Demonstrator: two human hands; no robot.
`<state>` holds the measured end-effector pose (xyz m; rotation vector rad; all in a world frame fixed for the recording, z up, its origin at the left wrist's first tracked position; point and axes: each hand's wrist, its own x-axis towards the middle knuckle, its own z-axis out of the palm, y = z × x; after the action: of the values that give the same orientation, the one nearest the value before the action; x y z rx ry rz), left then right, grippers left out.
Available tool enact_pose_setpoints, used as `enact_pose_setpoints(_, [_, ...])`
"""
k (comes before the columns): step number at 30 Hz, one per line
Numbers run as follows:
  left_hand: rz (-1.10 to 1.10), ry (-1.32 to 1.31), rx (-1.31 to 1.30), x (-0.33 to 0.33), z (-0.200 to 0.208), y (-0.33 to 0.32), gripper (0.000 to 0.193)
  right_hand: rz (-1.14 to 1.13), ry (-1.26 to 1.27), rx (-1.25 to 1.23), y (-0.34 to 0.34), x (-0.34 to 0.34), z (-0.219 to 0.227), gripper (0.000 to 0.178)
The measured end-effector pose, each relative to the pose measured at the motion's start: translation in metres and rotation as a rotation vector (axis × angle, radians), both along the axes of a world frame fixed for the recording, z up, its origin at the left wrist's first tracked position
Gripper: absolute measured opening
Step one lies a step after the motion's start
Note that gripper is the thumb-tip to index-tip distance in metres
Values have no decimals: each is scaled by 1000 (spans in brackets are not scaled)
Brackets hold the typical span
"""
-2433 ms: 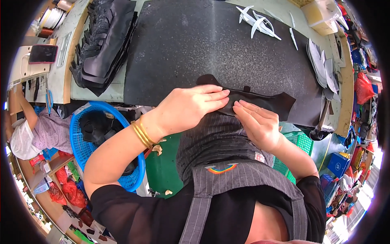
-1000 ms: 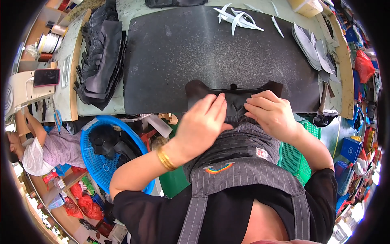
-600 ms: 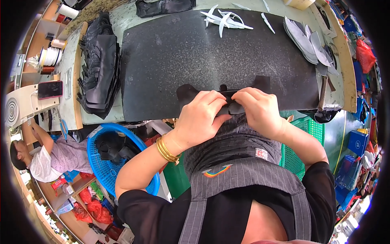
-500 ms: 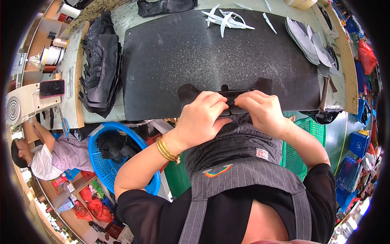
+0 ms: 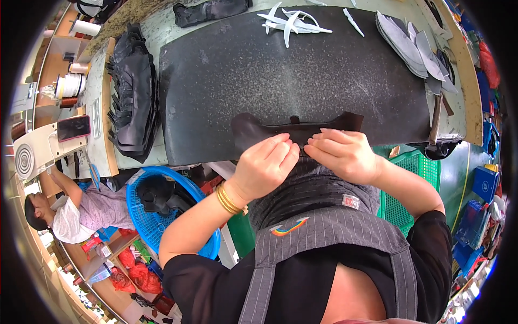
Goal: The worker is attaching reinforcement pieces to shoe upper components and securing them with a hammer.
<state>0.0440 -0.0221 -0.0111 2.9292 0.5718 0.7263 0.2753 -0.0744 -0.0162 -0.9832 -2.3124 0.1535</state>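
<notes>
Pinching the near edge of the black piece [image 5: 249, 128] calls for both hands to work as a matched pair. The piece lies along the near edge of the mat [image 5: 226, 75], its ends spread to left and right, with a small tab on its far side. The left hand [image 5: 270, 160] and right hand [image 5: 340, 157] meet there, fingertips bunched just beside each other. The grip is narrow in both, and each seems to hold the piece's near edge; the thumb pads are hidden, so how much material sits between them cannot be told.

I would press evenly from the middle outward, in short steps, matching force on both sides so the edge stays straight rather than rippling. The piece looks thin and supple, so hard tugging could stretch or crease it. Letting the mat carry the ends would probably prevent twisting, and the tab makes a handy centre mark.

White strips [image 5: 294, 24] lie on the mat's far part, and grey pieces [image 5: 403, 46] overlap its far right corner. A stack of black pieces [image 5: 135, 108] rests on the table [image 5: 454, 125], left of the mat.
</notes>
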Motion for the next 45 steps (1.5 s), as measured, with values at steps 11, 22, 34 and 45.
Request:
enact_pose_setpoints(11, [10,11,95,12,-1,-13,21,-210,412,-196,-22,-4,-24,25])
enact_pose_setpoints(22, [15,-70,101,18,-4,-14,23,-158,228,-212,-20,-2,7,35])
enact_pose_setpoints(34, [185,-243,-252,8,-11,-12,33,-108,124,49,0,-9,-15,37])
enact_pose_setpoints(45, [123,102,168,17,2,-24,15,-119,149,-38,-26,5,-13,36])
